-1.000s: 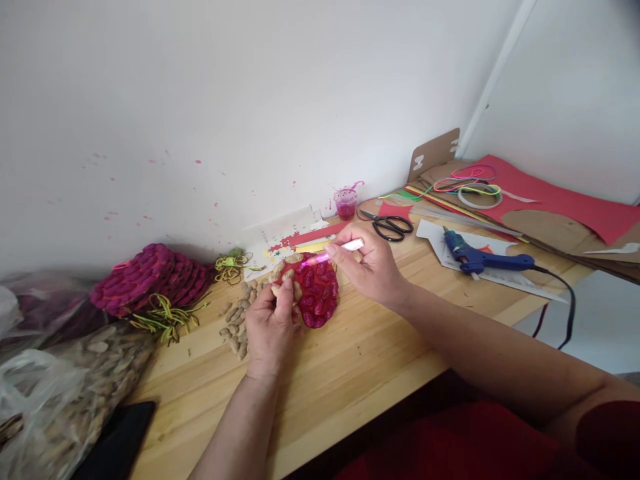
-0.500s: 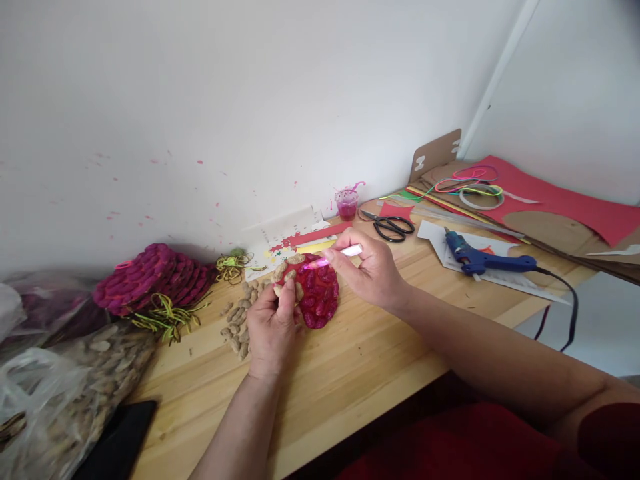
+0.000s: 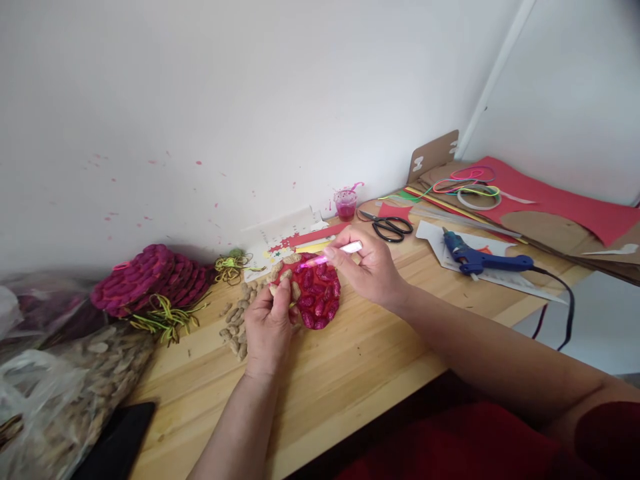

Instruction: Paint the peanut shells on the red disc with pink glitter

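My left hand (image 3: 271, 328) grips the left edge of a round red disc (image 3: 319, 293) covered with peanuts. Most peanuts on it are painted magenta; several at its upper left are plain tan. In my right hand (image 3: 367, 267) is a white-handled brush (image 3: 351, 247), pinched between thumb and fingers. The brush's pink tip touches or hovers just over the upper part of the disc; which one I cannot tell. Loose unpainted peanuts (image 3: 234, 330) lie on the wooden table (image 3: 350, 373) left of the disc. A clear cup of magenta liquid (image 3: 345, 205) stands behind it by the wall.
Black scissors (image 3: 393, 228) and a blue glue gun (image 3: 487, 261) with its cord lie to the right. Red sheets (image 3: 565, 203) and cardboard fill the back right. At left are stacked magenta peanut discs (image 3: 155, 280), green-yellow cords (image 3: 165, 320) and a plastic bag of peanuts (image 3: 100, 380).
The brush tip has shifted slightly left over the disc. The disc is tilted a little differently in my left hand, and its magenta peanuts show more clearly.
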Motion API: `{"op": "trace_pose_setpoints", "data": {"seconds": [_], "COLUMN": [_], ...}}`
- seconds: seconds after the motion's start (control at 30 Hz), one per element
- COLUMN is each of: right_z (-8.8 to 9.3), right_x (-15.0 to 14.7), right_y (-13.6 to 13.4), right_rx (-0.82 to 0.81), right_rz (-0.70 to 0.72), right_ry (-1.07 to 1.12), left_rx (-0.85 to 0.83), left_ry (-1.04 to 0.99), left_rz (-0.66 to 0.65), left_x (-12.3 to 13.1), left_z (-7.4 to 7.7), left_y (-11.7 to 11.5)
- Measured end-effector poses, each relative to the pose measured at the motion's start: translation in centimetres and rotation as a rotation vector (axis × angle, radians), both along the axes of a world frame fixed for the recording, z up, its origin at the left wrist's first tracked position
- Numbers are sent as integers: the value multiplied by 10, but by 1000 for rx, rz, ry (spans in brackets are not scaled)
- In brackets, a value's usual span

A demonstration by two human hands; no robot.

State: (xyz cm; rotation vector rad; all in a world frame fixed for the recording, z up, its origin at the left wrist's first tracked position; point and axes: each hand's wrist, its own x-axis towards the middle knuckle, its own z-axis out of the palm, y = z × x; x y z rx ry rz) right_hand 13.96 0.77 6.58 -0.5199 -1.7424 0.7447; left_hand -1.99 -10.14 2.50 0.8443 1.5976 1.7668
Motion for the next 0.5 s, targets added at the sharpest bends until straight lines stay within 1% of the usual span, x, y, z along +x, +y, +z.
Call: {"op": "trace_pose_setpoints", "data": {"seconds": [0.1, 0.2, 0.3, 0.4, 0.5], "right_z": [0, 0, -1, -1, -2], "right_x": [0, 0, 0, 0, 0], "right_y": [0, 1, 1, 2, 3], "right_rx": [30, 53, 51, 45, 29], "right_rz": [-26, -45, -19, -47, -47], "right_ry": [-16, 24, 16, -2, 22], "left_rx": [5, -5, 7, 33, 42], "left_ry": [-87, -112, -138, -204, -221], "left_rz": [-15, -12, -7, -29, -36], "left_x": [2, 3, 4, 5, 6], "left_z": [1, 3, 5, 6, 7], "left_y": [1, 1, 2, 2, 2]}}
